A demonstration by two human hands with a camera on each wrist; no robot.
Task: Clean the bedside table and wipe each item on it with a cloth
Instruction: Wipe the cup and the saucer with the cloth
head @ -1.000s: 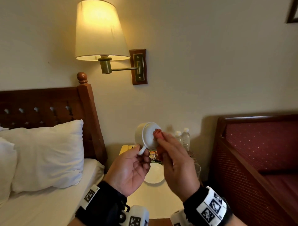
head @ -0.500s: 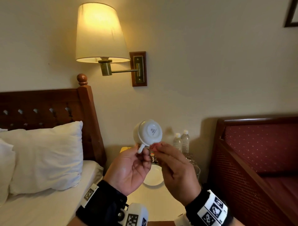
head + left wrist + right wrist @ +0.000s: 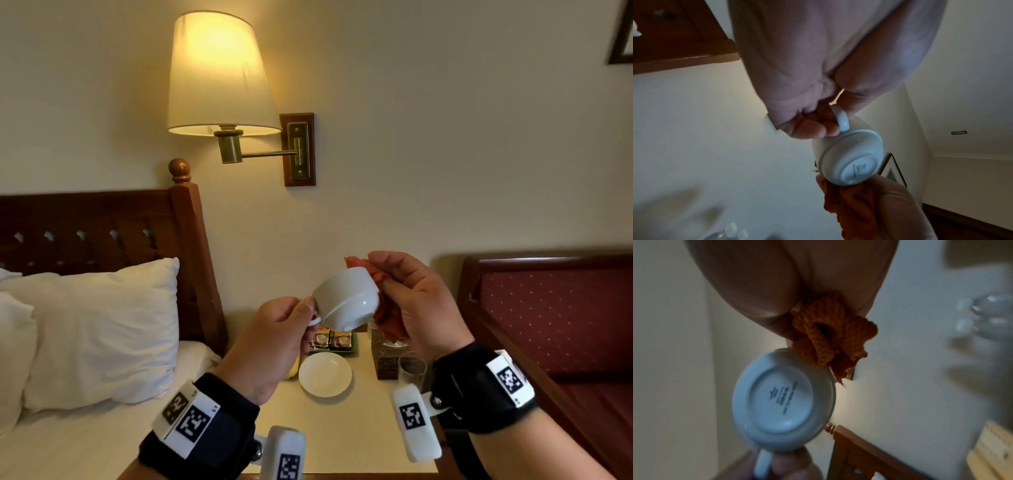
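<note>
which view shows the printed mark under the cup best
The right wrist view: the cup turns its underside square to the camera, so the mark sits large, though blurred. The left wrist view shows it smaller and slanted. The head view shows only the cup's side.

Cup (image 3: pixel 346 297) above saucer (image 3: pixel 324 374) — cloth (image 3: pixel 385 308) right, pillow (image 3: pixel 99 329) left
</note>
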